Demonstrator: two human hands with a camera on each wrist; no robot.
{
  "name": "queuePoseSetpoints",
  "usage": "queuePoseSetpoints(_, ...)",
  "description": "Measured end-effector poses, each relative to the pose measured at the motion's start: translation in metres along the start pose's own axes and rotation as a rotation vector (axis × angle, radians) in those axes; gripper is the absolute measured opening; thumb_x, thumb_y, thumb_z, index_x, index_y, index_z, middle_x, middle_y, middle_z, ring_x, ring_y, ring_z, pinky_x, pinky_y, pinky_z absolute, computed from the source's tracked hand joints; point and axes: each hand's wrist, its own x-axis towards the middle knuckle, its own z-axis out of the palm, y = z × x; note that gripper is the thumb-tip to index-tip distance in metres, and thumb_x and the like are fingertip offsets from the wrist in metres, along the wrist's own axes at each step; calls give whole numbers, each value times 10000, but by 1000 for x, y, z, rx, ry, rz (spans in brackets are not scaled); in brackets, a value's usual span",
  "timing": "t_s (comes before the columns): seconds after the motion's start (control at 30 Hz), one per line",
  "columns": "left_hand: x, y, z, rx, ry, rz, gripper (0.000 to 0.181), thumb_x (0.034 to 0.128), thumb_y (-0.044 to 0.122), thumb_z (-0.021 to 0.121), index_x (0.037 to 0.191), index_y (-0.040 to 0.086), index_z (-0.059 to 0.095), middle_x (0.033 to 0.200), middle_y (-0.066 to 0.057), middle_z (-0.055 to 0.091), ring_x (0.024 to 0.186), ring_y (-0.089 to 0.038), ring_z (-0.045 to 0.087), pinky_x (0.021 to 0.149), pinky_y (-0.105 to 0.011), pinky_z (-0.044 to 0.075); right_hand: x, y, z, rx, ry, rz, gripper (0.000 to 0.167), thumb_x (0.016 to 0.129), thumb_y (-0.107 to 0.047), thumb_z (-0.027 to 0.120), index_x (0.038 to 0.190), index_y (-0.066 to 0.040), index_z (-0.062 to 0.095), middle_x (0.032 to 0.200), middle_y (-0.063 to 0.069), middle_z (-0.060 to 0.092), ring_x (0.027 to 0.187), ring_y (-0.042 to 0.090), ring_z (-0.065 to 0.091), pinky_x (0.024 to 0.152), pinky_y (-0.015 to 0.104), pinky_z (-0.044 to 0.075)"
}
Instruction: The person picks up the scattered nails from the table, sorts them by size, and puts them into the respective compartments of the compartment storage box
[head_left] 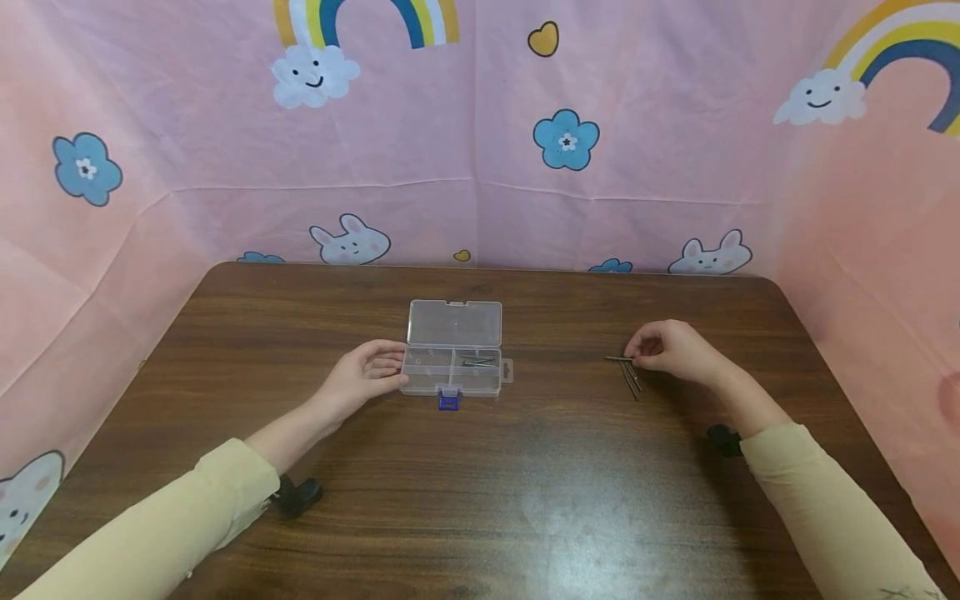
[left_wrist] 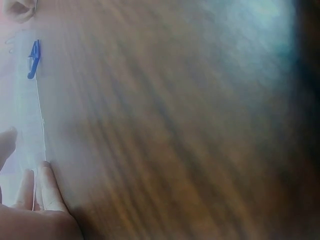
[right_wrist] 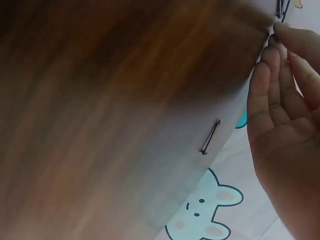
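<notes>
In the head view, my left hand (head_left: 363, 372) holds the left end of a clear plastic divided box (head_left: 427, 381), thumb at the front and fingers farther back. The box lies with its lid (head_left: 454, 323) tipped back and a blue latch (head_left: 448, 402) in front. Several thin metal nails (head_left: 478, 362) lie in its back right compartment. Farther right, my right hand (head_left: 678, 350) pinches a thin nail (head_left: 617, 358) between thumb and fingertips, just over more nails (head_left: 630, 382) on the table. The right wrist view shows the curled fingers (right_wrist: 258, 85) and a nail-like piece (right_wrist: 210, 137) on the tabletop.
The brown wood-grain table (head_left: 480, 483) runs to a pink printed cloth (head_left: 480, 150) at the back and both sides. A clear hanging tab (head_left: 507, 370) sticks out from the box's right end. Black wrist gear (head_left: 296, 496) sits under the left sleeve.
</notes>
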Motion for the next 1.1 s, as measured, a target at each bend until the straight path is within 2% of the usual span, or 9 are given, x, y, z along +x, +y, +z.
queuePoseSetpoints(0.17,0,0,0,3,-3,-3,586,1003,132,746,1509,-23,494,1487,-262,578,1363,-386,595,1078,-205,549,2,-5,2,25,40,-7,88,945,23,743,1003,-28,784,963,93,778,835,106,646,730,164,552)
queuePoseSetpoints(0.37,-1,0,0,2,-3,-1,585,1002,123,745,1507,-31,492,1481,-271,580,1357,-390,600,1054,-174,550,10,-17,8,67,84,-25,93,943,17,751,1020,-23,785,980,121,773,855,98,652,735,150,545)
queuePoseSetpoints(0.8,0,1,2,-23,4,14,586,988,100,755,1500,-38,505,1478,-281,576,1352,-394,598,1007,-104,521,32,-58,32,114,136,-130,114,933,31,744,1003,-48,787,981,106,763,892,166,665,764,204,548)
queuePoseSetpoints(1.1,-1,1,1,-6,-1,5,590,996,114,751,1509,-30,497,1482,-274,572,1363,-393,591,1032,-135,538,43,-88,46,175,138,-172,123,942,37,741,1017,-43,797,998,112,762,911,203,667,821,294,585)
